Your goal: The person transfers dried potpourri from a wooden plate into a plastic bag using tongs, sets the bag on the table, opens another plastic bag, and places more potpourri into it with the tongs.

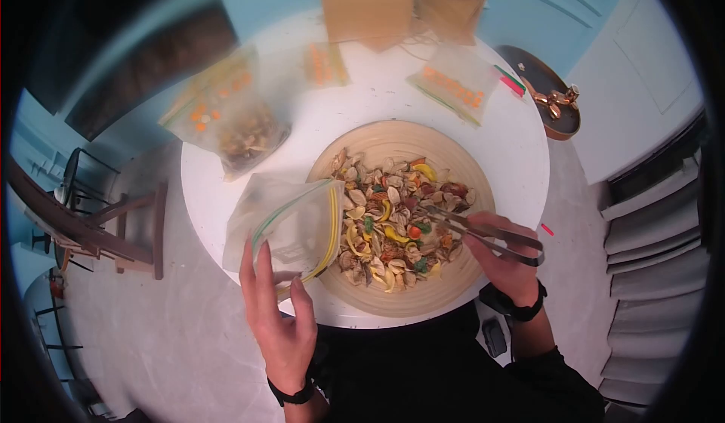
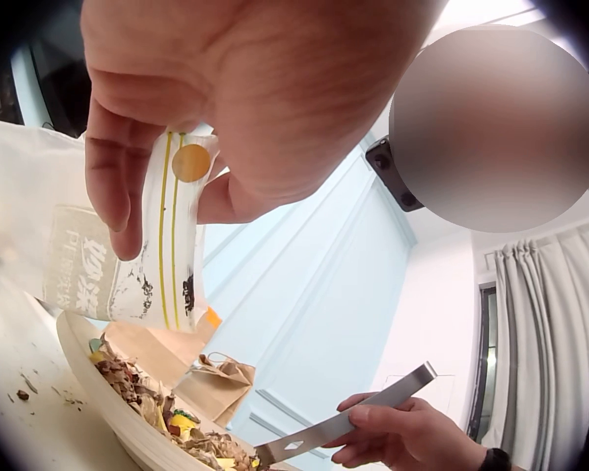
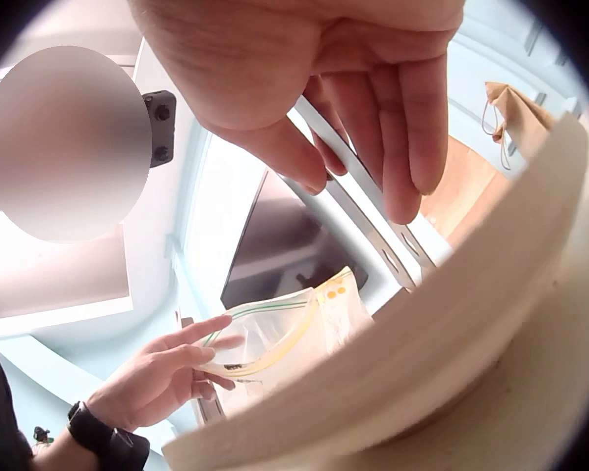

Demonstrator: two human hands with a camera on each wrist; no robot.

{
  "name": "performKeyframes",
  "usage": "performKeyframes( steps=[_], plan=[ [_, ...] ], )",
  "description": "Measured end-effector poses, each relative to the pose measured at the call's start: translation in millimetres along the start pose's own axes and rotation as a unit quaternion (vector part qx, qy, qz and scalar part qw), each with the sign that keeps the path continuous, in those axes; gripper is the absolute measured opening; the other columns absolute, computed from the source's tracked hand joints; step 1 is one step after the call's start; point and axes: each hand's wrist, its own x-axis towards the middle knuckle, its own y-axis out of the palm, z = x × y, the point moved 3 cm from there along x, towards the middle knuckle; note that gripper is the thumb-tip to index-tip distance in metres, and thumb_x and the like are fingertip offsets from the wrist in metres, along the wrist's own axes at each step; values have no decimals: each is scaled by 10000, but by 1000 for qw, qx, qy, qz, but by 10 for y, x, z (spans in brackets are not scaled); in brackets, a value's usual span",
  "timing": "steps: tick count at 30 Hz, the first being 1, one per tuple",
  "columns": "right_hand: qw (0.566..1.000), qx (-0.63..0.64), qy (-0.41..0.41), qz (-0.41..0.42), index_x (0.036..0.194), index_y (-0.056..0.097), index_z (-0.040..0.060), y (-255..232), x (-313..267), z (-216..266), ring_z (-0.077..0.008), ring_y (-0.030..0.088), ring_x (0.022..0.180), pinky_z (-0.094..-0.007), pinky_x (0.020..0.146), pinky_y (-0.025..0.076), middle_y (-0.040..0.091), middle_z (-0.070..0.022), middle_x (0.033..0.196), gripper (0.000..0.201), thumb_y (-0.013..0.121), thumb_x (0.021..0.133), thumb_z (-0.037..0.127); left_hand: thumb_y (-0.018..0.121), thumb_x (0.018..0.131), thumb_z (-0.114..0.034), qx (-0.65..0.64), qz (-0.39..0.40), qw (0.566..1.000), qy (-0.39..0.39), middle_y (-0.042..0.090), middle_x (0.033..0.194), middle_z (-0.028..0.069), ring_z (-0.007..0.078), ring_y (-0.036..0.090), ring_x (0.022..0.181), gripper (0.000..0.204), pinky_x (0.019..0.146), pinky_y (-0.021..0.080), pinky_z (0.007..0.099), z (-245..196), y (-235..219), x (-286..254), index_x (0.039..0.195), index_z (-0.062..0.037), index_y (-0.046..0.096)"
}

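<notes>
A round wooden tray holds a heap of dried petals and peel. My right hand pinches metal tongs, whose tips reach into the heap's right side; the right wrist view shows the tongs between thumb and fingers. At the tray's left, my left hand grips the edge of a frosted zip bag with its mouth gaping. In the left wrist view, thumb and fingers lie on either side of the bag's yellow-striped edge. Whether anything is inside the bag, I cannot tell.
On the white round table stand a filled zip bag, flatter bags with orange marks, and brown paper bags at the back. A dark oval tray with a copper balloon-dog figure lies beyond the right edge.
</notes>
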Motion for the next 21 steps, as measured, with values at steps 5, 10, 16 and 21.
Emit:
performKeyframes(
  steps=[5,10,16,21],
  plan=[
    [998,18,-59,9,1074,691,2,-85,260,112,-160,714,818,-265,749,561,732,-107,957,313,773,774,-35,539,839,107,-15,19,1000,11,402,1479,227,273,640,962,617,812,546,347,-6,15,32,1432,-26,437],
    [993,29,-29,109,1133,692,74,-59,399,48,-117,668,862,-230,647,524,717,-64,942,377,802,774,48,534,842,105,-5,8,1000,-8,397,1487,221,307,615,1065,614,831,547,353,-8,-23,-4,1432,-34,440],
    [988,42,-20,149,1162,690,84,63,433,-160,-85,659,842,-214,612,513,724,-61,974,374,793,802,91,526,849,96,18,11,1000,11,426,1463,206,287,596,1036,622,824,542,344,31,25,1,1448,-40,430],
    [981,110,75,144,1108,690,11,17,453,-84,-125,690,903,-264,826,559,725,-66,1015,267,741,846,20,537,834,109,6,18,1000,-13,400,1486,220,385,526,1240,619,888,531,392,-4,16,-4,1429,-36,443]
  ],
)
